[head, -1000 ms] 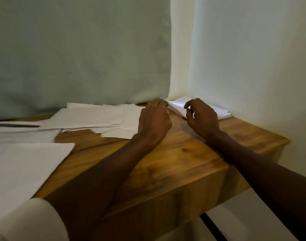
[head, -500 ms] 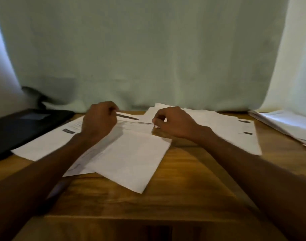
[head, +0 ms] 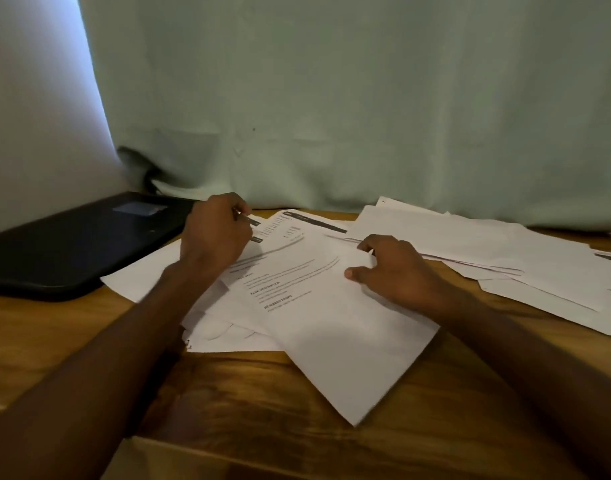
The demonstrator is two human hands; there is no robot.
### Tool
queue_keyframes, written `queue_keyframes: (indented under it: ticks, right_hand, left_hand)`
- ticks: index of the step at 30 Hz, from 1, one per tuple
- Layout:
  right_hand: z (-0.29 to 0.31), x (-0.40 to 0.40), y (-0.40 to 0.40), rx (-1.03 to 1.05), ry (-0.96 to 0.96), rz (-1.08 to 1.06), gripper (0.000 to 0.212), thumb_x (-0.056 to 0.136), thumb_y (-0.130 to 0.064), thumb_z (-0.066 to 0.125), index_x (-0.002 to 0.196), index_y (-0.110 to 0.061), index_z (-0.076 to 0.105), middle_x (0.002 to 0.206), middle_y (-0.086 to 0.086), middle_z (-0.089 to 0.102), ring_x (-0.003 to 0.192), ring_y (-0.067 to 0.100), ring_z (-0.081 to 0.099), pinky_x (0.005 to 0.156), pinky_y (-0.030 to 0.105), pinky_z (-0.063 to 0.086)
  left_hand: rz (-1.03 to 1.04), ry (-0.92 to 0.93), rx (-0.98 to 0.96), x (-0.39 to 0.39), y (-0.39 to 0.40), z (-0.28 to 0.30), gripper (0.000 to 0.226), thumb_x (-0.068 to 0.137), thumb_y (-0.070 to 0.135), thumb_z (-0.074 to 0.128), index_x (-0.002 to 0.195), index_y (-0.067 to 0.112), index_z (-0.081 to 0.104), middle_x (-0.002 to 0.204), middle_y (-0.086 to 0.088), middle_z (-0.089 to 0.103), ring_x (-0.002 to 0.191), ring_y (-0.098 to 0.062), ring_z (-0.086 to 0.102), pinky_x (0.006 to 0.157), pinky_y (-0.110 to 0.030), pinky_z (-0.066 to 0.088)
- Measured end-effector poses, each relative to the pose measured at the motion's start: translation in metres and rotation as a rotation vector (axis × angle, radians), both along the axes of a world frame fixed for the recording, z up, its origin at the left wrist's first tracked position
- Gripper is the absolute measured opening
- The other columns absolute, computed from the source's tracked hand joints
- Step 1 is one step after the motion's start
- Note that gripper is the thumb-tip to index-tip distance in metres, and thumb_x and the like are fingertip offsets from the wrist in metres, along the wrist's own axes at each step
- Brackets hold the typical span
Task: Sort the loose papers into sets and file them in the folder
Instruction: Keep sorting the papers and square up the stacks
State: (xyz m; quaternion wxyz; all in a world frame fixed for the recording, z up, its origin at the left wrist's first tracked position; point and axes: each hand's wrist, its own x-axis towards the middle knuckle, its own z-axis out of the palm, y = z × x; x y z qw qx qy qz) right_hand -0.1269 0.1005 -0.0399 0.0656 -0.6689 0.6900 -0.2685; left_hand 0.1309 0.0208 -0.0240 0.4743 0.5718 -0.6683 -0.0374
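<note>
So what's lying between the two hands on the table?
In the head view, overlapping printed papers lie between the left hand and the right hand.

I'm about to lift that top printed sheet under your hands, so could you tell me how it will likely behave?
The top printed sheet is probably light and floppy: it is a single thin page. It may slide easily, since it lies askew on other loose papers. Its corner overhanging the wooden table would likely droop when lifted.
</note>
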Motion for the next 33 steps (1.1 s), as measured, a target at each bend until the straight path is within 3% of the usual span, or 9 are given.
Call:
queue_keyframes:
  ticks: [3, 7, 10, 12, 17, 20, 24, 28, 33]
  right_hand:
    - [0.004, -0.01, -0.004, -0.206, -0.302, -0.004, 0.005, 0.092, -0.028, 0.074, 0.094, -0.025, 0.071, 0.095, -0.01, 0.071, 0.091, 0.016, 0.066, 0.073, 0.027, 0.045]
    - [0.013, -0.022, 0.0, -0.375, -0.703, 0.02, 0.005, 0.095, -0.016, 0.071, 0.099, -0.017, 0.072, 0.095, -0.008, 0.075, 0.083, 0.004, 0.07, 0.074, 0.02, 0.053]
    - [0.015, -0.029, 0.003, -0.376, -0.887, 0.007, 0.011, 0.099, -0.018, 0.065, 0.109, -0.019, 0.07, 0.099, -0.011, 0.073, 0.083, -0.002, 0.068, 0.064, 0.009, 0.048]
    - [0.016, -0.033, 0.001, -0.365, -0.964, -0.018, 0.012, 0.099, -0.02, 0.065, 0.11, -0.021, 0.07, 0.102, -0.011, 0.074, 0.09, 0.004, 0.069, 0.069, 0.014, 0.049]
    - [0.019, -0.044, -0.003, -0.358, -1.029, -0.064, 0.008, 0.098, -0.016, 0.067, 0.103, -0.02, 0.071, 0.099, -0.008, 0.076, 0.09, 0.007, 0.071, 0.07, 0.017, 0.051]
    - [0.02, -0.06, -0.011, -0.4, -0.99, -0.182, 0.01, 0.094, -0.014, 0.071, 0.102, -0.019, 0.067, 0.102, -0.002, 0.075, 0.09, 0.013, 0.07, 0.074, 0.024, 0.055]
    - [0.031, -0.097, -0.009, -0.509, -0.685, -0.503, 0.04, 0.089, -0.012, 0.067, 0.125, -0.02, 0.053, 0.112, 0.01, 0.065, 0.099, 0.031, 0.063, 0.086, 0.036, 0.05]
    - [0.028, -0.12, 0.002, -0.383, -0.306, -0.56, 0.059, 0.085, -0.005, 0.062, 0.139, -0.018, 0.044, 0.107, 0.014, 0.062, 0.105, 0.04, 0.06, 0.091, 0.044, 0.047]
    - [0.011, -0.123, -0.001, -0.184, -0.068, -0.577, 0.041, 0.085, -0.011, 0.067, 0.124, -0.01, 0.054, 0.122, 0.018, 0.059, 0.112, 0.041, 0.057, 0.088, 0.043, 0.046]
  left_hand:
    - [-0.051, 0.129, -0.059, -0.01, 0.003, -0.001, 0.018, 0.093, 0.009, 0.058, 0.102, 0.014, 0.073, 0.092, 0.004, 0.072, 0.073, -0.001, 0.062, 0.068, 0.001, 0.037]
    - [-0.037, 0.332, -0.056, -0.025, -0.004, 0.004, 0.059, 0.09, 0.038, 0.075, 0.135, 0.007, 0.056, 0.131, -0.014, 0.059, 0.119, -0.029, 0.059, 0.103, -0.036, 0.047]
    - [-0.101, 0.445, 0.016, -0.041, 0.006, 0.024, 0.084, 0.086, 0.055, 0.074, 0.149, 0.011, 0.04, 0.141, -0.009, 0.051, 0.125, -0.026, 0.054, 0.09, -0.033, 0.051]
    - [-0.299, 0.53, 0.144, -0.048, 0.008, 0.035, 0.078, 0.087, 0.061, 0.07, 0.145, 0.015, 0.044, 0.128, -0.003, 0.064, 0.114, -0.022, 0.064, 0.075, -0.03, 0.053]
    - [-0.675, 0.564, 0.307, -0.058, -0.006, 0.024, 0.036, 0.098, 0.042, 0.062, 0.113, 0.012, 0.076, 0.106, -0.004, 0.079, 0.1, -0.023, 0.076, 0.091, -0.042, 0.059]
    - [-0.565, 0.484, 0.195, -0.059, -0.021, 0.001, 0.044, 0.099, 0.056, 0.054, 0.102, 0.019, 0.079, 0.101, 0.0, 0.079, 0.1, -0.019, 0.073, 0.092, -0.041, 0.057]
    - [-0.203, -0.132, -0.034, -0.033, -0.047, -0.012, 0.021, 0.094, 0.044, 0.07, 0.098, 0.024, 0.076, 0.111, -0.002, 0.069, 0.106, -0.022, 0.064, 0.088, -0.033, 0.045]
    - [0.0, -0.458, 0.234, -0.02, -0.052, -0.023, 0.061, 0.088, 0.071, 0.058, 0.122, 0.021, 0.067, 0.129, -0.005, 0.063, 0.124, -0.027, 0.056, 0.1, -0.044, 0.047]
    - [-0.019, -0.521, 0.337, -0.027, -0.049, -0.026, 0.081, 0.077, 0.089, 0.05, 0.122, 0.022, 0.061, 0.131, -0.002, 0.061, 0.122, -0.026, 0.055, 0.098, -0.049, 0.049]
